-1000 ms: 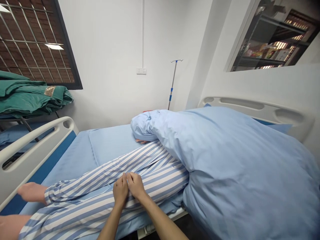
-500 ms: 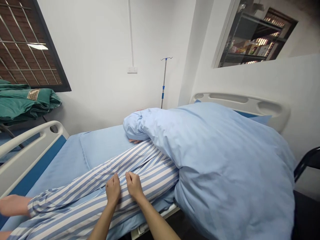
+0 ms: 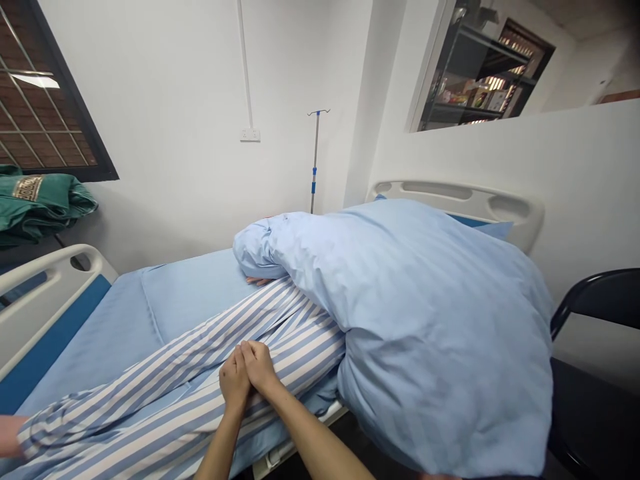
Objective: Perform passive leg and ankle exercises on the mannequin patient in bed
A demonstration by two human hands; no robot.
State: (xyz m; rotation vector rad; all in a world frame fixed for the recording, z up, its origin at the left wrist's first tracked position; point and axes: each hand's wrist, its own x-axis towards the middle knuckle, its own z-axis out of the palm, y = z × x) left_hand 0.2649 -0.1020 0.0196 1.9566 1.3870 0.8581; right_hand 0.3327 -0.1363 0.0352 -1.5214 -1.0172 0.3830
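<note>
Both of my hands are closed into fists and touch side by side, above or on the thigh of a person lying on the bed. My left hand (image 3: 235,381) is curled, with its knuckles against my right hand (image 3: 259,367). Nothing shows in either fist. Beneath them are blue-and-white striped trousers (image 3: 310,343) on the person's legs. A light blue quilt (image 3: 425,307) is bunched over the upper body, which it hides. Fingers of the lying person's hand (image 3: 257,281) stick out from the quilt's edge. A bare ankle (image 3: 10,435) shows at the left.
The bed has a blue sheet (image 3: 195,287), a footboard (image 3: 55,267) at left and a headboard (image 3: 525,207) at right. An IV pole (image 3: 315,153) stands behind it. A black chair (image 3: 600,373) is at the right. Green cloth (image 3: 45,203) lies at far left.
My two fists, apart before, have come together and now touch. The view has shifted, bringing more of the black chair into sight. The quilt and the legs look unmoved on the bed.
</note>
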